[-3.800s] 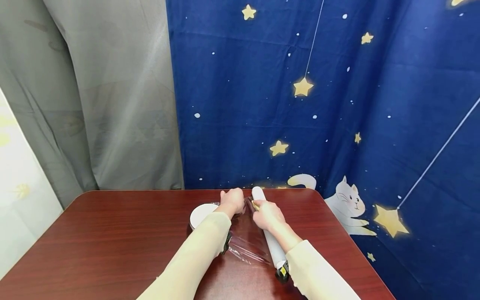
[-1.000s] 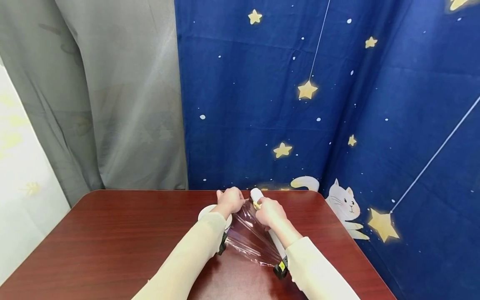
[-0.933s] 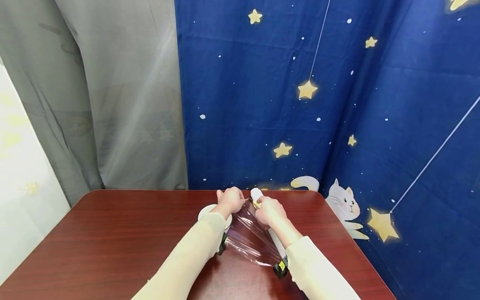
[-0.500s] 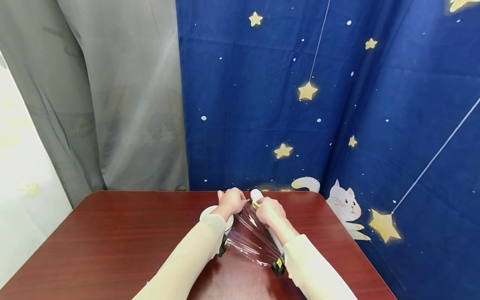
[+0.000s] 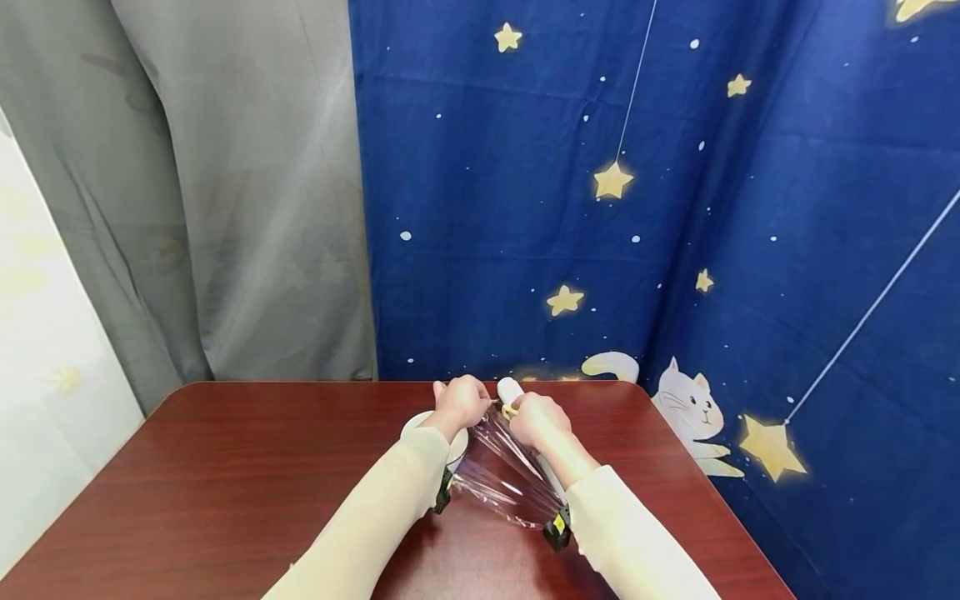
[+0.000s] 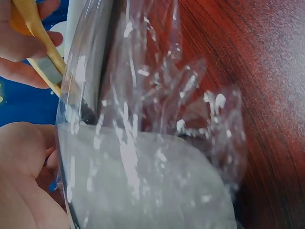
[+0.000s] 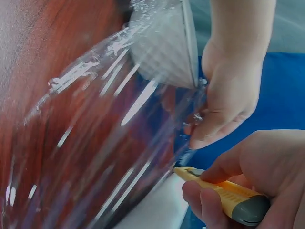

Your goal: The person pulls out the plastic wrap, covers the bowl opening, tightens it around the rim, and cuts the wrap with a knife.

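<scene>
My left hand (image 5: 462,402) pinches the far edge of a sheet of clear cling film (image 5: 498,483), which stretches taut and creased to a white roll (image 5: 509,389). Beneath my left forearm is a white bowl (image 5: 415,423), partly hidden; in the left wrist view film lies across the bowl (image 6: 152,181). My right hand (image 5: 542,422) grips a yellow utility knife (image 7: 226,195) with a dark grey end. In the right wrist view its tip is at the film's edge, beside the roll (image 7: 155,207); whether the blade touches the film I cannot tell.
The reddish-brown wooden table (image 5: 225,483) extends left and toward me. Behind its far edge hang a grey curtain (image 5: 262,208) and a blue star-patterned curtain (image 5: 487,208). Black wrist cameras (image 5: 557,529) sit low beside the film.
Compared with about four seconds ago, the film is pulled tighter between my hands and the bowl sits slightly further right. During the last second the roll's far end shifts slightly left; the hands barely move.
</scene>
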